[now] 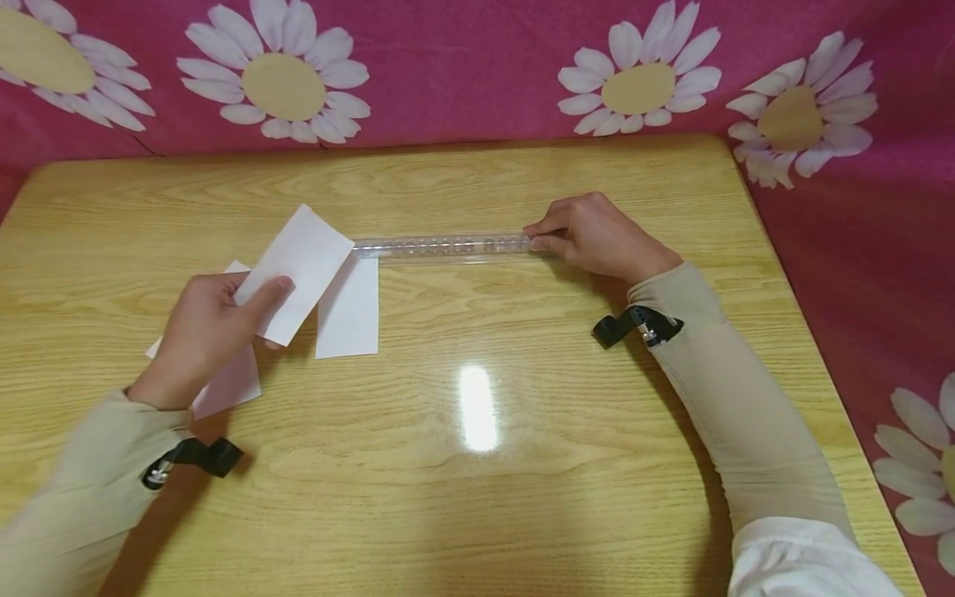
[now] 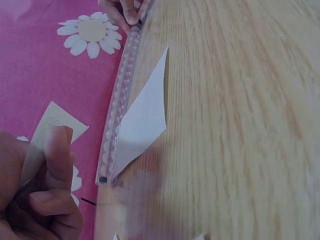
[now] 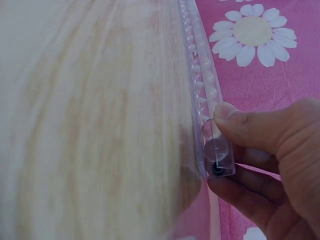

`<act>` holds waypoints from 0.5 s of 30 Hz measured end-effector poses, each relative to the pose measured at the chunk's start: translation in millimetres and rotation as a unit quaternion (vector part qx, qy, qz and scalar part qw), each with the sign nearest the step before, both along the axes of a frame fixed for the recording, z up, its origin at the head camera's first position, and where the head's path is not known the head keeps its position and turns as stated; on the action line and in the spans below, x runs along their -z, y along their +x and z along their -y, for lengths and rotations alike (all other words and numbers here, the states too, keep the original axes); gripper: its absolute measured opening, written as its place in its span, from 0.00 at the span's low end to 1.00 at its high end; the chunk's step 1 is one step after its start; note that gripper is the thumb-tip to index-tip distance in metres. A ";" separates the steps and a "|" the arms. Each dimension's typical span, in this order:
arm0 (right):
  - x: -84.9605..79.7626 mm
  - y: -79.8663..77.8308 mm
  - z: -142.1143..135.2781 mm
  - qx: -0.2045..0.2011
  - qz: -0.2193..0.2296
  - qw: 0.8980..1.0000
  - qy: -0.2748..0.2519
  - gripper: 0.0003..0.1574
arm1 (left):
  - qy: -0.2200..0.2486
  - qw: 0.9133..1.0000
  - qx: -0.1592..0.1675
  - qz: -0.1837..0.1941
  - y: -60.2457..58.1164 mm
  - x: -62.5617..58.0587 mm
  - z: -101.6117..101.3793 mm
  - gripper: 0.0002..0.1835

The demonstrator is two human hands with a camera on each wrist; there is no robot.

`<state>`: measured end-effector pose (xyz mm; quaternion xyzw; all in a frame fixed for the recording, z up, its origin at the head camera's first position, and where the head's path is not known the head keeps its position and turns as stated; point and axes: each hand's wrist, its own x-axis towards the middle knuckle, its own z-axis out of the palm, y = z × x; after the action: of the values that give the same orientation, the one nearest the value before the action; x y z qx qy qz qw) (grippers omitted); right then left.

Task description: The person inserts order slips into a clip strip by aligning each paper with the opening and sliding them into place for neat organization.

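My left hand (image 1: pixel 216 319) pinches a white card (image 1: pixel 302 269) between thumb and fingers, tilted above the table. In the left wrist view, my left hand (image 2: pixel 47 185) shows fingers curled against the card's edge. My right hand (image 1: pixel 600 236) pinches the right end of a long clear plastic strip (image 1: pixel 448 246) with a row of round shapes inside. Seen from the right wrist, my thumb (image 3: pixel 240 120) lies on the strip's end (image 3: pixel 217 160), fingers below. Another white card (image 1: pixel 352 311) meets the strip near its left end; whether it is slotted in cannot be told.
More white paper (image 1: pixel 231 385) lies on the table, partly hidden beneath my left hand. The wood-grain table (image 1: pixel 448 506) ends at a pink cloth (image 1: pixel 462 66) with daisies behind it and to the right. Black straps (image 1: pixel 634 325) sit on both wrists.
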<state>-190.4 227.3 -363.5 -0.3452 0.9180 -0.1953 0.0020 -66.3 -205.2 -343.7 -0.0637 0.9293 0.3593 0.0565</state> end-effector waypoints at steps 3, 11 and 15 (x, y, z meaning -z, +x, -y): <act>0.1 0.2 -0.2 -0.001 0.000 1.000 -0.003 0.15 | 0.003 1.000 0.001 0.013 -1.1 0.8 -4.2 0.33; 0.7 0.2 -0.5 -0.001 -0.002 1.000 -0.008 0.14 | -0.001 1.000 0.008 0.012 -2.4 2.4 -16.6 0.33; 0.7 0.0 -0.4 0.001 -0.001 1.000 -0.006 0.15 | 0.001 1.000 0.014 0.013 -3.4 3.9 -21.6 0.32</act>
<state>-190.4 227.7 -364.3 -0.3444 0.9173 -0.2001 -0.0008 -69.7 -183.6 -347.6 -0.0557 0.9288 0.3588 0.0740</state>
